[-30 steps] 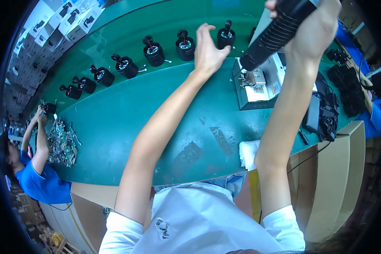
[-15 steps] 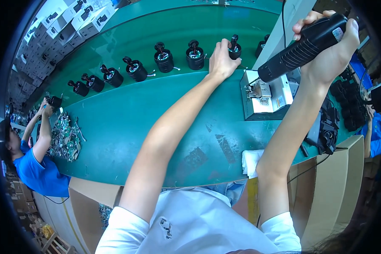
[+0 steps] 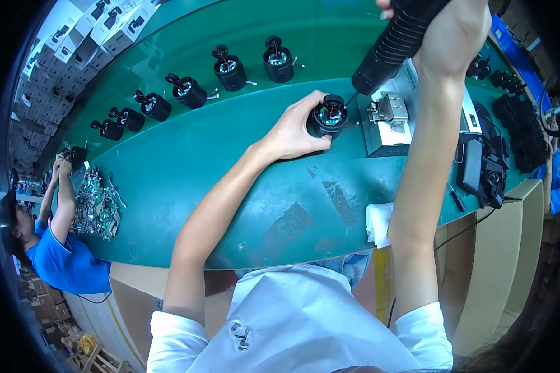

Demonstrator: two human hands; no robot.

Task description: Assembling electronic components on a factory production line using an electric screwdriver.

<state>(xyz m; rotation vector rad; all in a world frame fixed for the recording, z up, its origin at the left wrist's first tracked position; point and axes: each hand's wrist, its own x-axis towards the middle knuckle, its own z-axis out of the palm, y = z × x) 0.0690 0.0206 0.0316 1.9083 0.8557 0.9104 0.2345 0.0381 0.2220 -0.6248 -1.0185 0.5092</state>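
My left hand (image 3: 292,130) is wrapped round the left side of a black cylindrical housing (image 3: 322,128), upright on the green bench. In its open top a small green circuit board, red wires and a black ring-shaped piece show. My right hand (image 3: 455,43), partly cut off by the upper edge, grips a black electric screwdriver (image 3: 389,53). Its body slants down to the left. The thin bit ends just right of the housing's top; I cannot tell whether they touch. Beneath the screwdriver sits a screw feeder (image 3: 389,115), a box with a metal bracket on top.
Several similar housings (image 3: 230,73) stand in a curved row on the far green surface. A heap of circuit boards with wires (image 3: 96,205) lies left, beside a co-worker in blue (image 3: 68,255). At right are a white cloth (image 3: 378,224), black adapters with cables (image 3: 482,168) and a cardboard box (image 3: 498,261).
My left hand has brought one housing from the far row nearer to me, left of the feeder. The screwdriver has shifted up and left, its bit leaving the feeder's bracket.
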